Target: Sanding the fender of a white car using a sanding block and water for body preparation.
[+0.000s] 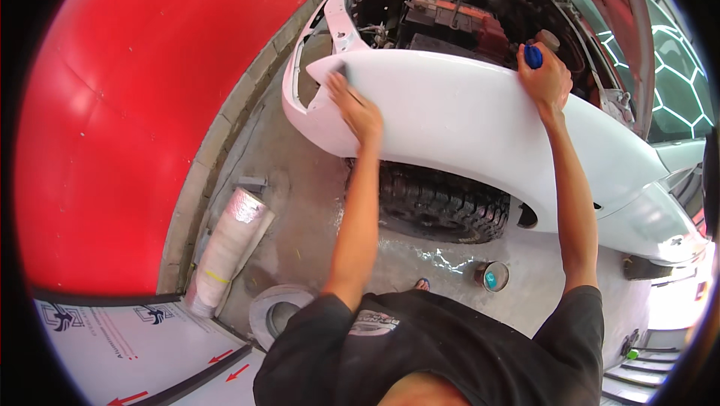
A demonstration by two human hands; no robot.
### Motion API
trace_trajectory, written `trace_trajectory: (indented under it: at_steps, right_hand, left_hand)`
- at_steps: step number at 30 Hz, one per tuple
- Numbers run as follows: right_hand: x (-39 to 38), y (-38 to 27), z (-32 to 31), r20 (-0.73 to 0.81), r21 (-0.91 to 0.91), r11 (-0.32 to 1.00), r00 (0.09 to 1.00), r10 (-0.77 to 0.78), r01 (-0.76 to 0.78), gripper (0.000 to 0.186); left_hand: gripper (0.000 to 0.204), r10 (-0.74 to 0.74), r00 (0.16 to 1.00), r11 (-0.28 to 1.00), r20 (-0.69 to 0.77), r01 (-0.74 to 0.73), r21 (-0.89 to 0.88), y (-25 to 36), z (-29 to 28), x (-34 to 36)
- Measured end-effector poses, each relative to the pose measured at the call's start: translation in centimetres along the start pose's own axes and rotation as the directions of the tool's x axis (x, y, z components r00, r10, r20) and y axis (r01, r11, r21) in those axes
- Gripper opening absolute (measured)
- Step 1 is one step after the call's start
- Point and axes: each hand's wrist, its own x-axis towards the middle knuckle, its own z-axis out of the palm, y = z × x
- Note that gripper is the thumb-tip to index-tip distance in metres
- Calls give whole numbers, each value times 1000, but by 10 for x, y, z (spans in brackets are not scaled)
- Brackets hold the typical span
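Observation:
A white car fender stretches across in front of me, above a black tire. My left hand lies on the fender's front end, its fingers pressing a small dark pad against the paint. The pad is mostly covered by the fingers and slightly blurred. At the fender's upper edge, beside the engine bay, my right hand is closed around a blue object. Only its rounded blue end shows, so its kind is unclear.
The engine bay lies open beyond the fender, under the raised hood. A can with turquoise contents stands on the floor near my feet. Wrapped rolls lean at the left, by a low curb and red wall.

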Motion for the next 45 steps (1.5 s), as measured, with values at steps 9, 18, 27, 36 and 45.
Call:
trace_trajectory:
  at_steps: [9, 18, 27, 36, 45]
  right_hand:
    - [0, 2, 0, -21, 20, 999, 999, -29, 30, 26]
    - [-2, 1, -4, 26, 10, 1000, 999, 26, -26, 25]
    - [0, 5, -1, 13, 9, 1000, 1000, 9, -9, 24]
    - [-1, 7, 0, 9, 2, 1000, 1000, 17, -17, 24]
    - [-2, 6, 0, -36, 23, 1000, 999, -3, 3, 22]
  left_hand:
    - [49, -84, 996, 985, 7, 84, -153, 15, -5, 4]
    - [49, -110, 994, 991, -15, 108, -84, 21, -3, 0]
    - [46, -145, 988, 988, -44, 142, -63, 21, 0, 6]
    - [47, -50, 999, 987, -6, 49, -156, 33, 2, 0]
    - [48, -57, 995, 988, -77, 45, -148, 33, 0, 11]
